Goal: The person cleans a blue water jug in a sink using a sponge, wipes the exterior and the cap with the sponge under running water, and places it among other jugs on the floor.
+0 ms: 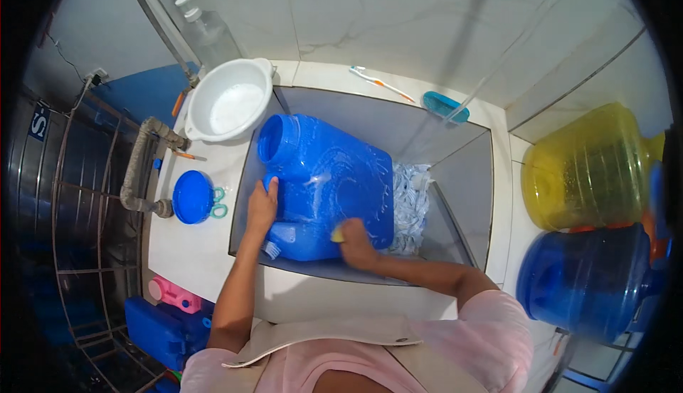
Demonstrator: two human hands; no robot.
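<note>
A large blue plastic jerrycan (341,179) lies on its side in a tiled sink basin (464,190), its open mouth towards the upper left. Soapy streaks and foam cover the side that faces me. My left hand (262,206) grips the jerrycan near its neck, thumb on top. In my right hand (358,243) is a yellow sponge (338,234), mostly hidden by the fingers, against the lower part of the can. Striped cloth or net-like material (411,206) lies in the basin beyond the can's base.
On the left ledge stand a white plastic basin (229,99) with suds, a blue lid (192,196) and green-handled scissors (219,203). A toothbrush (381,83) and teal soap dish (445,107) lie on the back rim. Yellow (584,169) and blue water jugs (584,281) sit at right.
</note>
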